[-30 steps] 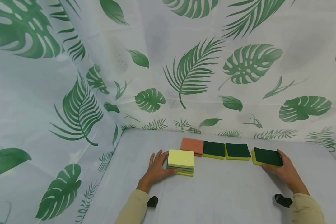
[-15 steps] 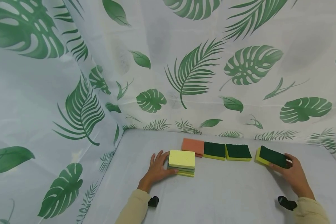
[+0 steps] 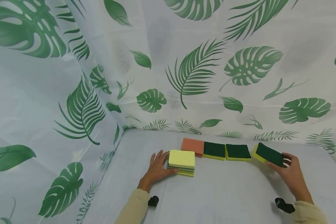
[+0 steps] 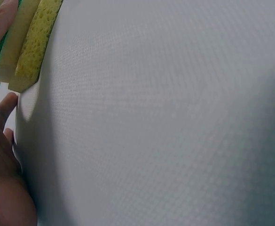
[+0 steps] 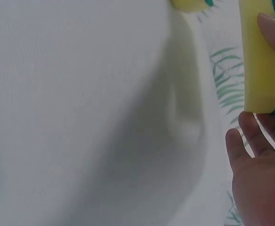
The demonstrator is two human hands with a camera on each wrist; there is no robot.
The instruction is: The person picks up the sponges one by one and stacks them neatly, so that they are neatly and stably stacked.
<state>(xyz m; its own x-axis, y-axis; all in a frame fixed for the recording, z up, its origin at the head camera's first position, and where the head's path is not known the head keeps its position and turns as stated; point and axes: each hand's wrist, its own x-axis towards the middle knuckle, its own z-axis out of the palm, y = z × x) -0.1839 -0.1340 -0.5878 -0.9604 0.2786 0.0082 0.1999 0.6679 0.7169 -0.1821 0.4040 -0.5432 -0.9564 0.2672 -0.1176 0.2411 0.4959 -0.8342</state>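
My right hand grips a yellow sponge with a dark green scouring side by its right end. The sponge hangs tilted above the table, its left end higher. In the right wrist view the thumb lies on the yellow side of that sponge. My left hand holds the left side of a stack of sponges, thumb in front and index finger behind, other fingers spread. The stack is yellow on top with greenish and yellow layers below. In the left wrist view only the stack's edge shows.
Behind the stack lies an orange sponge-like pad, partly hidden. Two green-topped sponges, one beside the other, continue that row to the right. A leaf-print curtain borders the white table at the back and left.
The right hand's sponge lay nearly level at the row's right end. It shifted right, then back left and up, and is now tilted. The left hand and stack have stayed put.
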